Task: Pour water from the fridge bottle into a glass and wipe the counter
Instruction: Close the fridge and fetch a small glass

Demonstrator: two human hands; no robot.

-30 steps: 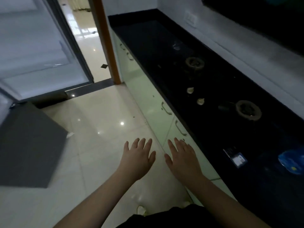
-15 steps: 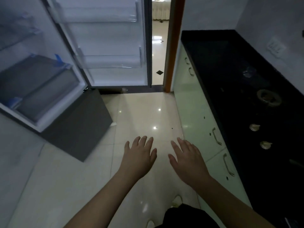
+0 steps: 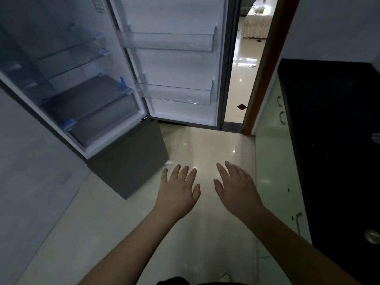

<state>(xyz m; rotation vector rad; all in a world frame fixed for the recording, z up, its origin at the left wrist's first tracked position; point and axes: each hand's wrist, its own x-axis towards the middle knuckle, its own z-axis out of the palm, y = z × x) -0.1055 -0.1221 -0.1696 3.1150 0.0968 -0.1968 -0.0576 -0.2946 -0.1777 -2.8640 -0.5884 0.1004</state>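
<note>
Left hand: my left hand [image 3: 177, 193] is flat, fingers spread, holding nothing. It hangs over the shiny cream tiled floor [image 3: 205, 145].
Right hand: my right hand [image 3: 236, 190] is flat and empty too, just beside the left one.
Fridge: the tall grey fridge with its door swung open [image 3: 115, 161] is ahead of me and to my left.
Door racks: the clear plastic door racks [image 3: 174, 95] look bare from here.
Glass shelves: the see-through shelves with blue edges [image 3: 72, 56] are dim. I cannot spot a bottle on them.
Bottle: I cannot see it anywhere, so I cannot tell which way it stands or lies.
Glass: something small and clear [image 3: 375, 137] sits on the long black shiny counter [image 3: 329, 120] to my right. It is too blurry to name.
Nearer hand: I think my left hand is closer to the fridge shelves.
Next: I think I need to step closer and look inside before I reach.
</note>
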